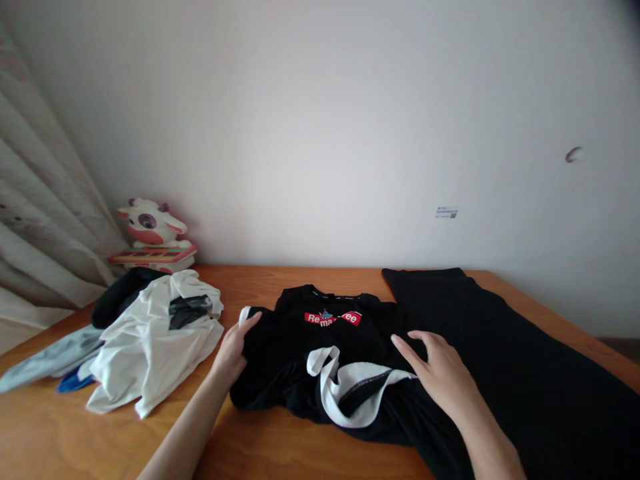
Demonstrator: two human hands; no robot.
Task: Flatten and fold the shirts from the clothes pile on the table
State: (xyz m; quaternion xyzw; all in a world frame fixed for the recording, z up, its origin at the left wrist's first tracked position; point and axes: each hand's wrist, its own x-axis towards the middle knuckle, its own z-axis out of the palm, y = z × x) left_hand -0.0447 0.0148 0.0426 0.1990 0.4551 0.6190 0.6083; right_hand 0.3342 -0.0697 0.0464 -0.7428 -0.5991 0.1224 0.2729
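A black shirt lies on the wooden table in front of me, its neckline toward the wall. It bears a red printed patch with white letters on the chest. White trim curls loosely over its bunched lower part. My left hand grips the shirt's left side beside a small white edge, fingers curled and partly hidden. Over the shirt's right side hovers my right hand, with thumb and forefinger apart and nothing visible between them.
At left, a white garment is heaped with grey, blue and black clothes. A cow-shaped toy keyboard stands behind them by the curtain. Black cloth spreads along the right of the table. A wall rises behind.
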